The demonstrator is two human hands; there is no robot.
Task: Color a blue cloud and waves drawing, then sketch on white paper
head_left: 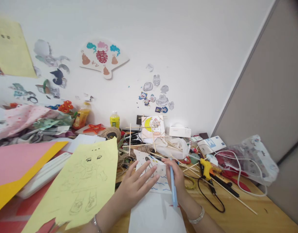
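While left hand [134,186] splays fingers over drawing [162,186]; right hand [179,180] holds blue pen [173,186], fingers curled; fan [101,58] reads "囍"

Wood table [272,212], bare at the front right corner, against the wall. Front middle: white sheet [155,215] flat on the wood. Left of it: yellow sheet [90,184] with a pencil figure, bottom edge torn, overlapping red sheets [29,207]. Far left: pink sheet [25,161] and orange sheet [8,195] overlap a white slab [48,174]. Back left: cloth heap [29,124]. Back edge: orange bottle [81,117] and yellow bottle [115,121] upright, then twine [110,132], white box [180,132]. Right: yellow glue gun [207,168] with black cord [223,207], loose thin sticks [238,199], yellow ring [191,185], clear bag [259,158], looped white cable [240,168]. Direct contact unclear in the back clutter.
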